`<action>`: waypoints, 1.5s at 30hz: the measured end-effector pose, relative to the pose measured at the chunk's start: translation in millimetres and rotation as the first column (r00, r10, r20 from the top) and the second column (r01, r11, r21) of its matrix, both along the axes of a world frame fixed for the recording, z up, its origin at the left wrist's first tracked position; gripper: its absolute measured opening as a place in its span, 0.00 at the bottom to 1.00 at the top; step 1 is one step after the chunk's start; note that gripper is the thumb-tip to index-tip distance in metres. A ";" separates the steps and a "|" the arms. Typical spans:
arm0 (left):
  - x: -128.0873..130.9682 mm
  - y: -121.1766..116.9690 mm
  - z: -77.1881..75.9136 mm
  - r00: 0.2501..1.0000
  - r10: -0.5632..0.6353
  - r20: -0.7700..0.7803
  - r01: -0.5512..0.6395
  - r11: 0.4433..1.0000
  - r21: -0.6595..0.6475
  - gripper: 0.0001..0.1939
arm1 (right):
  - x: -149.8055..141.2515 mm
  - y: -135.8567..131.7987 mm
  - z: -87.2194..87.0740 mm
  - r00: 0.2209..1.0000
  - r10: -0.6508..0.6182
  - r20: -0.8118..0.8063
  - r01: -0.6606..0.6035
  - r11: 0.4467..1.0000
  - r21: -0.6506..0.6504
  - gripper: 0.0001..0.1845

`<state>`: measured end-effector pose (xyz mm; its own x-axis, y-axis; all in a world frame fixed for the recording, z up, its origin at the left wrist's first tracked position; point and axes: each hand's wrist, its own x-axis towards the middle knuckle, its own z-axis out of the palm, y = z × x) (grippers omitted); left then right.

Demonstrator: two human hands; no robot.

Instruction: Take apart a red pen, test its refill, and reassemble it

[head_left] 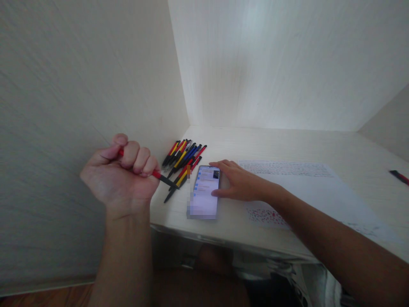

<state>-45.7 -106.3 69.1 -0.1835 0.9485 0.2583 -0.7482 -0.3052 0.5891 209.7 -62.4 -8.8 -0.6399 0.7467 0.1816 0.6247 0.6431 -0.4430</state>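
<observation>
My left hand (128, 175) is raised beside the wall, closed in a fist around a red pen (156, 174). The pen's black end sticks out on the right side of the fist, above the pile of pens (183, 157). A lit smartphone (206, 192) lies face up on the desk, part of it blurred into blocks. At its upper right corner and right edge rests my right hand (236, 181), thumb and fingers spread apart and touching the phone. Its other fingers are partly hidden.
A large sheet of paper (306, 192) with rows of handwriting lies under and beyond my right forearm. One red and black pen (399, 175) lies at the far right of the desk (223, 140). White panels close in the left side and back.
</observation>
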 end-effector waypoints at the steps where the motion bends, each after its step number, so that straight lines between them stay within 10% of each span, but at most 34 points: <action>1: -0.3 0.3 -0.3 1.000 0.001 0.001 -0.001 1.000 0.003 0.07 | 0.0 -0.1 0.1 1.000 0.000 -0.001 0.000 1.000 0.000 0.44; 45: 0.2 -12.9 2.9 0.946 0.088 -0.313 -0.050 0.991 0.126 0.07 | -0.3 0.3 0.1 1.000 0.003 0.017 -0.003 1.000 0.005 0.39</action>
<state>-45.5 -119.3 72.1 -0.1381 0.8970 0.4198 -0.5032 -0.4286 0.7504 209.5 -62.0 -8.8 -0.6450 0.7440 0.1746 0.6301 0.6470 -0.4293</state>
